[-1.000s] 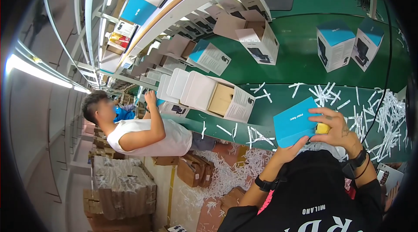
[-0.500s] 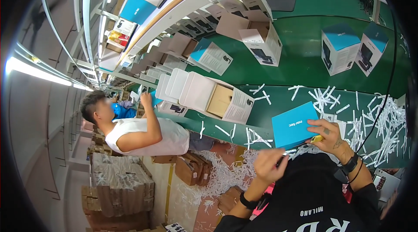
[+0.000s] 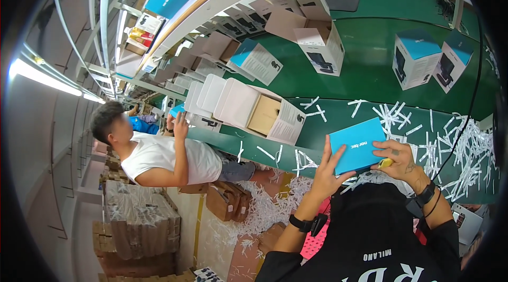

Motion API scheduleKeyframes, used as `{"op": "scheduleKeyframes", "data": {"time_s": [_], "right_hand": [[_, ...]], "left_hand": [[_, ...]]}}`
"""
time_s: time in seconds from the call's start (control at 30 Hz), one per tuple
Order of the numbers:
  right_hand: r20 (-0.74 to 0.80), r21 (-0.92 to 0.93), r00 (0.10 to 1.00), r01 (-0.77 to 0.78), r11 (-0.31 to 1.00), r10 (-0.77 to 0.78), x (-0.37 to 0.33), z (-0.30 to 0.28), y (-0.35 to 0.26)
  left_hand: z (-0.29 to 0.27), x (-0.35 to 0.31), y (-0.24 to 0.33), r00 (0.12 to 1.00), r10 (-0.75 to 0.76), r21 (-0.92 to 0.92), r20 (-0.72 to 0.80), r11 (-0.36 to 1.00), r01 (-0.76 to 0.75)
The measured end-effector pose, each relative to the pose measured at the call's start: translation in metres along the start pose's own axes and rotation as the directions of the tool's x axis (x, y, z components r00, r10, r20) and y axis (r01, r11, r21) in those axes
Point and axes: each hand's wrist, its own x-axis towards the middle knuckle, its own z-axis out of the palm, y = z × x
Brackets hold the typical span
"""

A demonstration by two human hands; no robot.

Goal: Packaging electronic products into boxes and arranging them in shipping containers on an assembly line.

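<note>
A closed cardboard box [image 3: 355,142] with a bright blue top is tilted at the near edge of the green bench in front of me. My left hand [image 3: 327,172] grips its left side, with the fingers along the edge and the thumb at the near corner. On the opposite side, my right hand [image 3: 399,163] holds it, fingertips over the blue face. A small yellow object [image 3: 386,163] is tucked in the right hand's grip; its kind cannot be made out. White paper strips [image 3: 392,118] lie just beyond the box.
Open-flapped cartons [image 3: 264,115] stand left on the green bench [image 3: 365,65]. Another open box [image 3: 321,52] and two closed blue-topped boxes [image 3: 415,60] are farther back. A black cable [image 3: 474,97] hangs at right. A person in a white top [image 3: 164,160] works at left.
My left hand has moved up from below the box to its left side and taken hold. The small dark object it held is no longer visible. The person at left has shifted slightly.
</note>
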Motion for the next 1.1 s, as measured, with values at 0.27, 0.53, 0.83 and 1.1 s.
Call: {"op": "scheduleKeyframes", "data": {"time_s": [0.27,0.53,0.83,1.1], "right_hand": [[0.004,0.023,1.000,0.011,1.000,-0.012,0.015,-0.002,-0.001],[0.024,-0.055,0.999,0.033,0.998,-0.032,-0.009,0.006,0.001],[-0.013,-0.183,0.976,0.211,0.960,-0.217,-0.011,0.015,0.022],[0.140,-0.211,0.946,0.317,0.925,-0.292,-0.019,0.019,0.038]], "left_hand": [[0.003,0.000,-0.005,0.999,-0.026,-0.091,-0.047,0.996,0.022],[-0.002,-0.001,0.002,1.000,0.013,-0.141,0.019,0.990,-0.010],[0.019,0.033,0.042,0.957,0.004,0.634,0.289,0.748,-0.194],[0.030,0.032,0.034,0.935,0.060,0.661,0.350,0.691,-0.292]]}}
